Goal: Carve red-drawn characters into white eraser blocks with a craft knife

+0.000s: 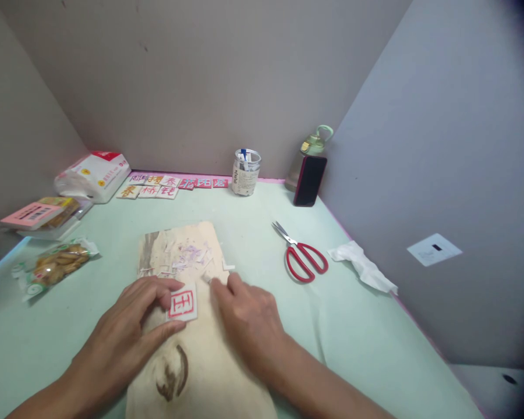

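A small white paper square with a red character (182,305) lies on a pale wooden board (187,361). My left hand (133,326) pinches that square between thumb and fingers, holding it down on the board. To its right, my right hand (248,320) is closed around a thin tool whose tip (206,278) pokes out near the square's upper right corner; I cannot make out what the tool is. Paper scraps (187,256) litter the far end of the board.
Red-handled scissors (303,259) and a crumpled tissue (362,265) lie to the right. At the back stand a jar with pens (246,172), a phone (310,180), a green bottle (317,142) and several character cards (166,186). Snack bags (55,265) and a tissue pack (94,174) sit left.
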Demonstrator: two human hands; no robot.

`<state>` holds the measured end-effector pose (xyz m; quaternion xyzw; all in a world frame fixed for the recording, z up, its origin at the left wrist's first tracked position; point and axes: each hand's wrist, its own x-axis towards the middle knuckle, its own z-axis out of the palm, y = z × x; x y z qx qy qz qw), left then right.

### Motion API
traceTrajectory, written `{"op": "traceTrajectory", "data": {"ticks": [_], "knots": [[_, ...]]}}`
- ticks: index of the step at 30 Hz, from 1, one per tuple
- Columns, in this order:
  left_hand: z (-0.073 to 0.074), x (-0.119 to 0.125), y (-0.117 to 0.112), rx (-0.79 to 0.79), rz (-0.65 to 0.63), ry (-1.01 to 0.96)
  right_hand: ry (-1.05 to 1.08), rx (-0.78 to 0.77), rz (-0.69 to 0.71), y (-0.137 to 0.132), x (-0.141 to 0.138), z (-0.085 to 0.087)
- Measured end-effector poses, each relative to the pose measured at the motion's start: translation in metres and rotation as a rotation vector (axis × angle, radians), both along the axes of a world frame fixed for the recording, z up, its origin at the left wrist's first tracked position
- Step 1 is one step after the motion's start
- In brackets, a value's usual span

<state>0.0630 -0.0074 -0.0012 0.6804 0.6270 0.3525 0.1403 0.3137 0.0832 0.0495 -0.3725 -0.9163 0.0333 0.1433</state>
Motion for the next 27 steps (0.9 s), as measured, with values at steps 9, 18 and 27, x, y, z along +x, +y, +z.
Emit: {"op": "traceTrajectory", "data": {"ticks": [9, 18, 27], "knots": [[-0.009, 0.004, -0.005, -0.019, -0.101, 0.059, 0.230, -0.203, -0.115, 0.020, 0.010, 0.001], [-0.007, 0.002, -0.007, -0.020, -0.040, -0.047, 0.379, -0.493, 0.018, 0.012, 0.017, 0.013], [-0.008, -0.008, -0.007, -0.065, -0.102, -0.005, 0.356, -0.544, 0.026, 0.011, 0.017, 0.017]]}}
